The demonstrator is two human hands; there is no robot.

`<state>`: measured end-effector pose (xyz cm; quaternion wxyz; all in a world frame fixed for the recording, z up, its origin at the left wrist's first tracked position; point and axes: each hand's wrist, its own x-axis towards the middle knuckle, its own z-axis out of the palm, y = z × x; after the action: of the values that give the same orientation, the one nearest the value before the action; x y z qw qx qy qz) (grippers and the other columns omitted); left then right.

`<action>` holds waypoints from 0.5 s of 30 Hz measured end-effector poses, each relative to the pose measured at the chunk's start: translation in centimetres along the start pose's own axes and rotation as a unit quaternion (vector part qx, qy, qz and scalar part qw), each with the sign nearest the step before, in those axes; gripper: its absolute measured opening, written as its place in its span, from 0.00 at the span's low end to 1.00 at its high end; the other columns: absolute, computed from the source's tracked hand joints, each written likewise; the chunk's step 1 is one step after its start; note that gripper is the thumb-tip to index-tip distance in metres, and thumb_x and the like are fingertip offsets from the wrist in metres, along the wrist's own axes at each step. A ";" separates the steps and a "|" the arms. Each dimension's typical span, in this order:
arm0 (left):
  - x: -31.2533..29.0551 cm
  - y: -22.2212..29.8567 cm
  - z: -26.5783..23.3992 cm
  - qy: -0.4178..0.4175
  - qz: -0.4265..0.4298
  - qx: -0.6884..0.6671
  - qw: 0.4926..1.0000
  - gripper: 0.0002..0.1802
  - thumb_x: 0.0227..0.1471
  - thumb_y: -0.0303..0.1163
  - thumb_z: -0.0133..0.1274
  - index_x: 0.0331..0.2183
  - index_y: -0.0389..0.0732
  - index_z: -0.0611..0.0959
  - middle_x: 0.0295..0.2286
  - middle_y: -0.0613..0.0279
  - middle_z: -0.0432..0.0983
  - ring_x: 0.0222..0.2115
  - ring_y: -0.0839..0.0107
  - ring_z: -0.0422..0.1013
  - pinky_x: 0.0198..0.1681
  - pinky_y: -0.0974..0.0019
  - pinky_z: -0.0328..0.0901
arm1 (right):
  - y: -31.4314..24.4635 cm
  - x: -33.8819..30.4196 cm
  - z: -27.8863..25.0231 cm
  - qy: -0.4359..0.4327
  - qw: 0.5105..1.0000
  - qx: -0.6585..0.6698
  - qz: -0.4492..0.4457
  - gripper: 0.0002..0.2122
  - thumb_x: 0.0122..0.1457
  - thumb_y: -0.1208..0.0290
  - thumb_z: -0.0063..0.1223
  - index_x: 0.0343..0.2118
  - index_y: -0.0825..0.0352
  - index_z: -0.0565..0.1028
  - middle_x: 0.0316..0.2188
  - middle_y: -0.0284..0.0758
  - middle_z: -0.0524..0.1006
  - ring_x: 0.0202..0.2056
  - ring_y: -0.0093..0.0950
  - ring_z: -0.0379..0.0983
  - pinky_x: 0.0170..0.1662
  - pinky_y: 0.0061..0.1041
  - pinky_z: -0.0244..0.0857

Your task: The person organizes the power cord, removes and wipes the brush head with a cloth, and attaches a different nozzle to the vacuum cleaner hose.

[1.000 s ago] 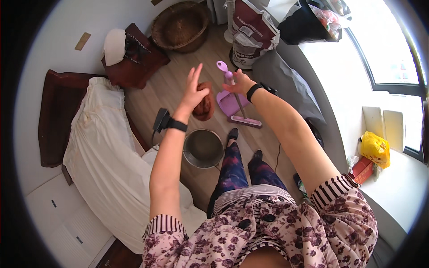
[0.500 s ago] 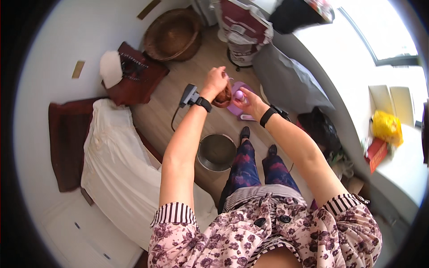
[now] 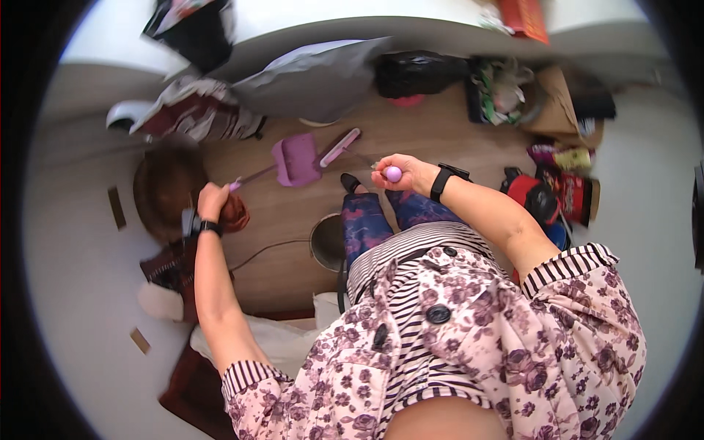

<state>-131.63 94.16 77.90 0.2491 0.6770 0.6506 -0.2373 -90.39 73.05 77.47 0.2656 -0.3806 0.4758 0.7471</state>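
Far out to the left, my left hand (image 3: 213, 202) is closed around the purple-tipped stick of a long-handled dustpan. The purple dustpan (image 3: 299, 161) rests on the floor ahead of me. A reddish-brown crumpled thing (image 3: 236, 214) shows just beside this hand; whether I hold it too, I cannot tell. My right hand (image 3: 411, 173) grips the handle of a broom, its round purple knob pointing up. The broom's head (image 3: 341, 148), purple and white with dark bristles, lies beside the dustpan's right edge, tilted.
A metal bucket (image 3: 328, 240) stands left of my feet. A brown basin (image 3: 165, 183) is behind my left hand. Along the far wall are a grey sheet (image 3: 312, 81), a black bag (image 3: 418, 73) and a cardboard box (image 3: 561, 106). White cloth (image 3: 264, 339) lies near my left arm.
My view has turned to the right. My hands, close together before, are now wide apart, the left one drawn far to the left. The broom's head and dustpan now show plainly between them.
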 end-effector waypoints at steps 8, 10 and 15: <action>-6.0 23.7 -2.2 -0.011 0.096 0.065 0.993 0.29 0.41 0.53 0.52 0.23 0.31 0.80 0.23 0.38 0.73 0.30 0.47 0.72 0.34 0.54 0.65 | -12.2 -19.8 -22.2 -0.171 0.985 0.026 -0.002 0.04 0.54 0.79 0.42 0.26 0.71 0.62 0.18 0.33 0.66 0.15 0.17 0.63 0.16 0.13 0.61; -10.1 29.1 0.1 -0.026 0.099 0.056 0.993 0.27 0.42 0.51 0.52 0.24 0.32 0.80 0.22 0.39 0.73 0.28 0.48 0.72 0.33 0.55 0.65 | -12.9 -24.7 -30.0 -0.100 0.993 -0.049 -0.049 0.05 0.55 0.77 0.44 0.24 0.69 0.63 0.14 0.28 0.64 0.15 0.16 0.62 0.15 0.13 0.58; -13.0 38.8 1.4 -0.083 0.086 -0.007 0.993 0.22 0.43 0.45 0.53 0.24 0.30 0.80 0.17 0.48 0.73 0.21 0.67 0.72 0.28 0.64 0.64 | -12.3 -31.5 -40.4 0.108 0.936 -0.239 -0.236 0.08 0.56 0.70 0.47 0.25 0.67 0.65 0.16 0.30 0.67 0.15 0.17 0.63 0.14 0.16 0.58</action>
<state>-93.37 82.22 86.29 0.3269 0.7065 0.5687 -0.2657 -50.34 40.08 86.66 0.2828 -0.6123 0.2054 0.7092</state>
